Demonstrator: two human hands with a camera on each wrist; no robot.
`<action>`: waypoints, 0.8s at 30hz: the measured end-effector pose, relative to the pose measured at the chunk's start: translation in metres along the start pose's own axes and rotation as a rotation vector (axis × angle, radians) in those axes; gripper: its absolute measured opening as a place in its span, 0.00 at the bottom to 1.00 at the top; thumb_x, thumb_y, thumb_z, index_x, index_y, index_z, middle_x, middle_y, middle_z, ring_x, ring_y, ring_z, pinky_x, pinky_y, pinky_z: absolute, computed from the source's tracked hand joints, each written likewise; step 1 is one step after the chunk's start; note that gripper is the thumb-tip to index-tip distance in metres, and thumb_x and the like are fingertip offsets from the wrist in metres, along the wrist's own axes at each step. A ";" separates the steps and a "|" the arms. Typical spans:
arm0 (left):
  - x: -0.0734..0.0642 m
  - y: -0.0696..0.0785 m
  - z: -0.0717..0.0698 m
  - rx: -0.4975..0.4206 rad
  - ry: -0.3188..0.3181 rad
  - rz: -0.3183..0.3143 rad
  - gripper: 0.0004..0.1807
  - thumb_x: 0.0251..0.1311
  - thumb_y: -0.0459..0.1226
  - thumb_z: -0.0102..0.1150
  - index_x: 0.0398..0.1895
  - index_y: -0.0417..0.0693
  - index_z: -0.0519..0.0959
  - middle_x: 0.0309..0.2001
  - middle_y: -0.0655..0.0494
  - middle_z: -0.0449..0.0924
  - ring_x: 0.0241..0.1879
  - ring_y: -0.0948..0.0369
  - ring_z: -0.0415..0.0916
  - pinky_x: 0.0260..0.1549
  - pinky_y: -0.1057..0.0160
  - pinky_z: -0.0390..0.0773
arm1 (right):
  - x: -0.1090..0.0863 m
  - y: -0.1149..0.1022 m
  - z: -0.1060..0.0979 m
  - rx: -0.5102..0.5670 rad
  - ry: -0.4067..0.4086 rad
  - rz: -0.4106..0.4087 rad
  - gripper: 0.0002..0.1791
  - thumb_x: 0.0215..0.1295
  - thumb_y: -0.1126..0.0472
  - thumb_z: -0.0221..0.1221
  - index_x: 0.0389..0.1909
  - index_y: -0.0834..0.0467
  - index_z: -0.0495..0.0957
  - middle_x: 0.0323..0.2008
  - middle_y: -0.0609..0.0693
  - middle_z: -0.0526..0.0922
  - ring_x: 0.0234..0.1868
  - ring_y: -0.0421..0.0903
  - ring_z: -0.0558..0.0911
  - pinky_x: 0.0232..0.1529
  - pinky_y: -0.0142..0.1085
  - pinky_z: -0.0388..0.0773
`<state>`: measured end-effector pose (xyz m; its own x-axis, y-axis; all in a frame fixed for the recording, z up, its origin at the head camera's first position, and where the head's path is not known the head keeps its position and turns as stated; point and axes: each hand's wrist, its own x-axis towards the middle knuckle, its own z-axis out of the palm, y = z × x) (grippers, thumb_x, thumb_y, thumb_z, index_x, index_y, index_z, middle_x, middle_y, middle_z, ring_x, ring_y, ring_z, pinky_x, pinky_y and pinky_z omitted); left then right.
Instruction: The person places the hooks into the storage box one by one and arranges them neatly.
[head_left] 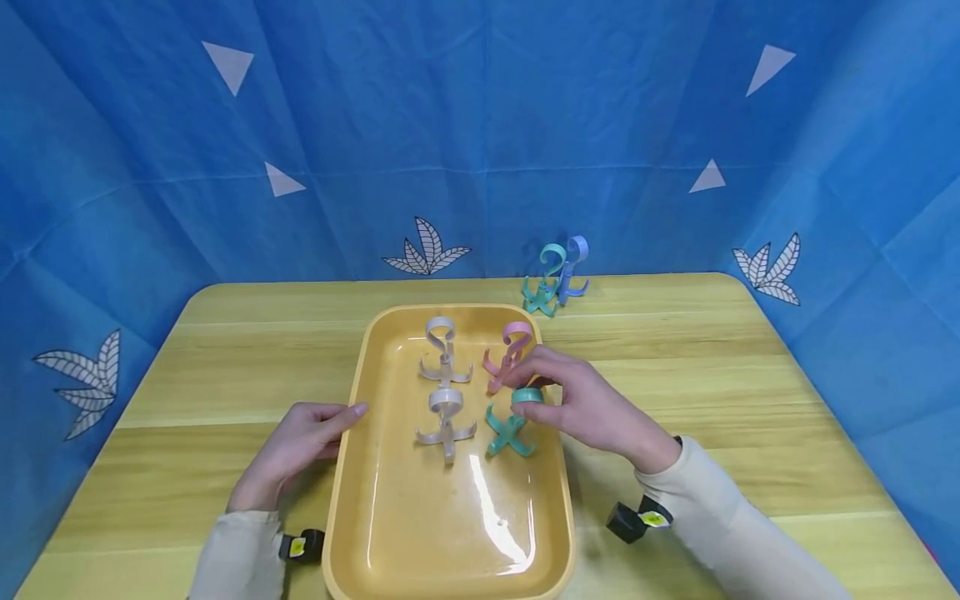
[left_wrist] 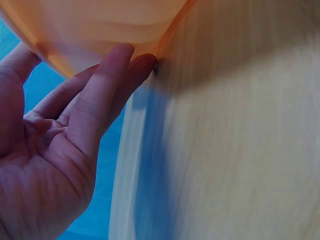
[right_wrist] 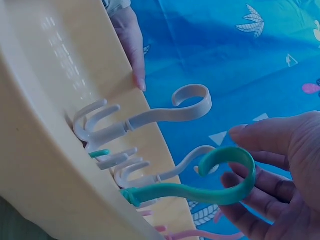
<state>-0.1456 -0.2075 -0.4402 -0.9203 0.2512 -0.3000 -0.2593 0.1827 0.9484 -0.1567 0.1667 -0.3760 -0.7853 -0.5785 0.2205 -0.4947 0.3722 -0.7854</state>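
A yellow tray (head_left: 450, 533) holds several plastic swivel hooks with curled tops and spread prongs. My left hand (head_left: 307, 446) grips its left rim, thumb over the edge and fingers (left_wrist: 95, 105) against the outer wall. Inside stand a white hook (head_left: 442, 358) at the back, another white hook (head_left: 447, 433) nearer, a pink hook (head_left: 517, 333) and a green hook (head_left: 508, 433). My right hand (head_left: 577, 400) is around the green hook's curled top; in the right wrist view thumb and fingers are spread beside the curl. Whether they touch it is unclear.
Behind the tray, near the table's back edge, stand another green hook (head_left: 542, 292) and a blue-purple hook (head_left: 576, 271). The wooden table (head_left: 712, 350) meets a blue cloth backdrop (head_left: 480, 125) on its back and sides.
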 end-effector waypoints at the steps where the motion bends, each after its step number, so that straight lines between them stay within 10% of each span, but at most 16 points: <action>1: 0.000 0.000 0.000 -0.004 0.003 -0.004 0.29 0.69 0.46 0.58 0.52 0.22 0.77 0.45 0.37 0.82 0.41 0.50 0.84 0.41 0.55 0.84 | 0.000 0.000 0.000 0.000 0.003 -0.004 0.15 0.62 0.64 0.68 0.48 0.47 0.80 0.46 0.37 0.79 0.47 0.40 0.78 0.48 0.39 0.78; 24: 0.001 0.000 0.000 -0.002 0.022 -0.028 0.30 0.68 0.47 0.60 0.52 0.23 0.77 0.45 0.38 0.82 0.42 0.49 0.83 0.41 0.54 0.84 | 0.007 0.003 -0.008 0.022 0.097 -0.046 0.11 0.70 0.68 0.58 0.46 0.50 0.82 0.48 0.48 0.81 0.45 0.42 0.80 0.46 0.40 0.80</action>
<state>-0.1461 -0.2072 -0.4409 -0.9187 0.2252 -0.3246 -0.2861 0.1874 0.9397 -0.1665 0.1699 -0.3722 -0.7951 -0.5209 0.3107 -0.5234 0.3303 -0.7855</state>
